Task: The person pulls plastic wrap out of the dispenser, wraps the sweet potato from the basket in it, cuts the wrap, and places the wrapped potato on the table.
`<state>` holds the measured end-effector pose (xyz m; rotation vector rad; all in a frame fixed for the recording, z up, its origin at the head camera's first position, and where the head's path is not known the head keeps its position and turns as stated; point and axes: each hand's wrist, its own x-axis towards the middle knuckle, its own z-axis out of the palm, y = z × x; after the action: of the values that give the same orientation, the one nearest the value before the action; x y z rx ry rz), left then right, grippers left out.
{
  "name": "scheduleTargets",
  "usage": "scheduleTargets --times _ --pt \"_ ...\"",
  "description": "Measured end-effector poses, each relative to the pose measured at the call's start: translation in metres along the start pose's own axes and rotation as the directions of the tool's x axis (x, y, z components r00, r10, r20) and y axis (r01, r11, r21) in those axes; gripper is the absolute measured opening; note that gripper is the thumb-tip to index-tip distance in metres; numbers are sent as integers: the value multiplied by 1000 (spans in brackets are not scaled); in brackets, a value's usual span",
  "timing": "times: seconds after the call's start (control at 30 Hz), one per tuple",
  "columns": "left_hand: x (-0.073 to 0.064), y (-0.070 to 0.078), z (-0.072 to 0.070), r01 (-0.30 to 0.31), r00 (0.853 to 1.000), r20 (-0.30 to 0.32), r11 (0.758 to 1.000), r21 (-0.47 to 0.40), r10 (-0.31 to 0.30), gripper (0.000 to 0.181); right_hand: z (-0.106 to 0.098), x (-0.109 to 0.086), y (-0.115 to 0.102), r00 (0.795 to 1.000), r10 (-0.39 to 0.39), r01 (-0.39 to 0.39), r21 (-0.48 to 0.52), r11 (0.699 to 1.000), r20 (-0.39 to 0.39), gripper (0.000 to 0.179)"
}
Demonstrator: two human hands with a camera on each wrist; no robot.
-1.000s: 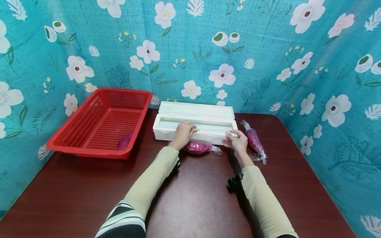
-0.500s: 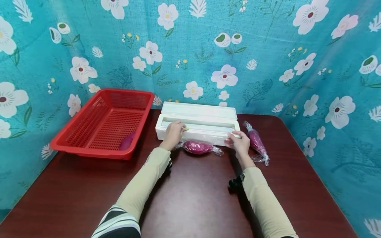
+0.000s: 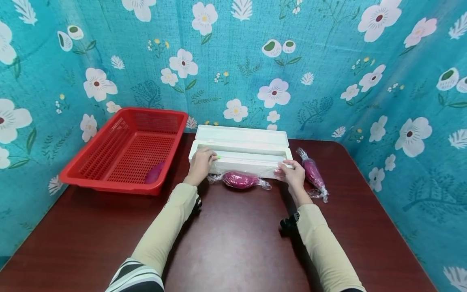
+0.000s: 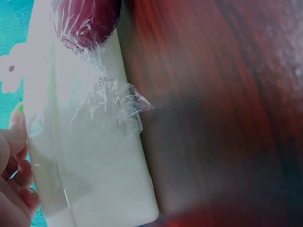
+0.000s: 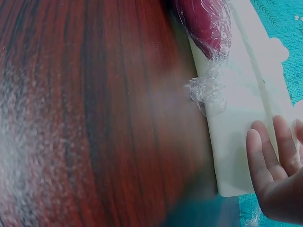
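Observation:
A long white plastic-wrap box stands with its lid folded back. At the left of its front rim, my left hand pinches a small yellow-green piece, seemingly a slide cutter. At the rim's right end, the thumb and forefinger of my right hand pinch clear film; its other fingers extend along the box's front. Thin plastic wrap hangs over that front. Before the box lies a film-wrapped reddish-purple oblong, like a sweet potato, its ends twisted.
A second wrapped purple oblong lies right of the box. At the left stands a red slotted basket with a bare purple oblong inside. A teal flowered cloth hangs behind the dark wooden table.
My left hand has slid leftward along the box's front rim, the yellow-green piece moving with it. The wrapped oblong in front is now uncovered by that hand. My right hand has stayed put.

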<state>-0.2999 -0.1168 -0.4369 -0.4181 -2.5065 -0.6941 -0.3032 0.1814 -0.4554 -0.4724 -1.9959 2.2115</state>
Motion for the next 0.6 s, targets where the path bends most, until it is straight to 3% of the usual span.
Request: scheduleTargets --times 0.2,0.37,0.6 --pt "-1 -3 1 32 999 -28 998 56 -31 10 1 1 2 1000 2 -2 -14 1000 3 16" --pt "-3 1 5 89 993 -86 996 29 -86 19 0 -2 -3 1000 -19 19 -5 1000 -7 17" --pt "-4 3 11 174 976 -137 984 45 -166 22 1 -4 -8 999 38 -38 -20 999 1 18"
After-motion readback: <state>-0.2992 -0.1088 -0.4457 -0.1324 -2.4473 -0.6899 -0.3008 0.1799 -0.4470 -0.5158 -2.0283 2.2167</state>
